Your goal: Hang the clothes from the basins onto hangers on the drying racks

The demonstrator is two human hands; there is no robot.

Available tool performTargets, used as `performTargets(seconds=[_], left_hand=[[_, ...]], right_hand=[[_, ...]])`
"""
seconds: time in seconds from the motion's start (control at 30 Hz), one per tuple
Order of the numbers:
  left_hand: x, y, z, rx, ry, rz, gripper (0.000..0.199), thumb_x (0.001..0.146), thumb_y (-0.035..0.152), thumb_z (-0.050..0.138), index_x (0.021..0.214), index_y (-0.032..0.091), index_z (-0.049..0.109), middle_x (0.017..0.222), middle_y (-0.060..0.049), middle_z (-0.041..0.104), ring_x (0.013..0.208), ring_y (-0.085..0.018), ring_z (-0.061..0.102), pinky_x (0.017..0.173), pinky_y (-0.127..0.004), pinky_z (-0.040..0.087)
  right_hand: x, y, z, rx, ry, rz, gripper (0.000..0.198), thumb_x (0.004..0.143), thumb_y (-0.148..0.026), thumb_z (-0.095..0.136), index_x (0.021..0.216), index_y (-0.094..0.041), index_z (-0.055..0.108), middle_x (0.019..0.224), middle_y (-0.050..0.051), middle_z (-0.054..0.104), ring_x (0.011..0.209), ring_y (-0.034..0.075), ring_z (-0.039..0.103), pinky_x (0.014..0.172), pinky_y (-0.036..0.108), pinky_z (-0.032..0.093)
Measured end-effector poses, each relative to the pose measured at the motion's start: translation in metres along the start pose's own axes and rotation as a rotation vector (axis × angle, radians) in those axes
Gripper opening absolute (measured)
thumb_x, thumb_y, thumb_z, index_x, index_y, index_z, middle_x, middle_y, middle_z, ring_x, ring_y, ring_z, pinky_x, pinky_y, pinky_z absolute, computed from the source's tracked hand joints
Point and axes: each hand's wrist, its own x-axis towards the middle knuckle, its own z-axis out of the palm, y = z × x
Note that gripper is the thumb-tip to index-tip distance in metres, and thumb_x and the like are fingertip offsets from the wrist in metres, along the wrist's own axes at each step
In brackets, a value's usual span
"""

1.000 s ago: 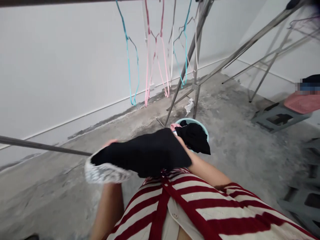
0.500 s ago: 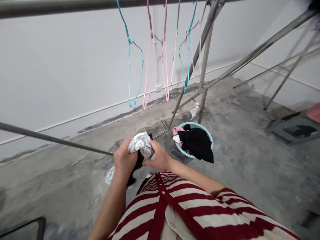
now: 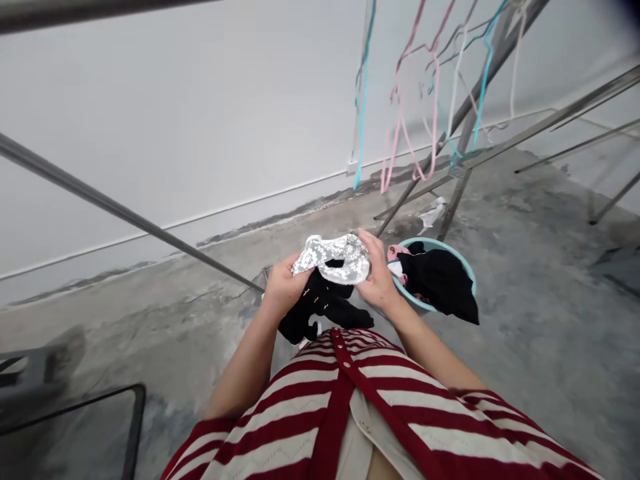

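Between my hands is a black garment with a white lace collar. My left hand is closed on the left end of the collar, thumb on top. My right hand grips the collar's right side, with its fingers behind the lace. The collar is spread into a loop with a dark opening in its middle. Below it the black cloth hangs in folds in front of my striped top, with small light marks on it.
A light-blue basin on the concrete floor holds black clothing and some pink cloth. Pink, blue and white hangers hang at upper right by a metal rack leg. A metal bar slants across the left. A white scrap lies near the wall.
My hands have moved apart and spread the bunched lace collar into a loop; more black cloth now hangs below. The view has turned left, so hangers and basin appear farther right.
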Motion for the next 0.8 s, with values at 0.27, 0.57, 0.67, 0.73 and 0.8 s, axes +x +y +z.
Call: performTargets(seconds=[0.27,0.57,0.67,0.73,0.8], left_hand=[[0.001,-0.039,-0.068,-0.147,-0.181,-0.107,0.037,0.078,0.048,0.053,0.094,0.017,0.067,0.09,-0.004,0.073,0.084,-0.022,0.065,0.073,-0.027,0.049],[0.009,-0.038,-0.099,-0.087,-0.203,0.041,0.029,0.079,0.045,0.052,0.08,0.019,0.062,0.072,0.001,0.064,0.072,-0.016,0.059,0.068,-0.024,0.043],[0.009,-0.032,-0.096,-0.044,-0.233,0.05,0.029,0.078,0.045,0.051,0.069,0.018,0.056,0.063,0.003,0.056,0.063,-0.013,0.052,0.06,-0.023,0.039],[0.01,-0.029,-0.089,-0.027,-0.253,0.04,0.033,0.078,0.047,0.051,0.063,0.018,0.052,0.057,0.003,0.051,0.058,-0.012,0.048,0.055,-0.023,0.036],[0.011,-0.027,-0.082,-0.051,-0.277,0.033,0.035,0.077,0.05,0.051,0.063,0.017,0.052,0.057,0.003,0.05,0.058,-0.012,0.047,0.054,-0.023,0.036]], right_hand=[[0.021,-0.037,0.066,0.604,0.119,0.491,0.03,0.085,-0.041,0.046,0.104,-0.023,0.06,0.092,0.006,0.068,0.088,0.02,0.064,0.082,0.037,0.05],[0.014,-0.036,0.059,0.66,0.162,0.639,0.025,0.069,-0.029,0.064,0.093,-0.023,0.064,0.08,0.0,0.068,0.073,0.015,0.064,0.068,0.028,0.051],[0.014,-0.03,0.053,0.604,0.093,0.626,0.022,0.067,-0.023,0.066,0.089,-0.021,0.064,0.086,0.002,0.069,0.08,0.015,0.066,0.071,0.028,0.052],[0.016,-0.033,0.049,0.523,0.111,0.509,0.023,0.071,-0.025,0.065,0.094,-0.022,0.064,0.092,0.003,0.069,0.084,0.015,0.065,0.074,0.029,0.052],[0.017,-0.04,0.051,0.439,0.001,0.36,0.03,0.075,-0.029,0.064,0.105,-0.024,0.061,0.1,0.004,0.068,0.092,0.016,0.064,0.082,0.033,0.05]])
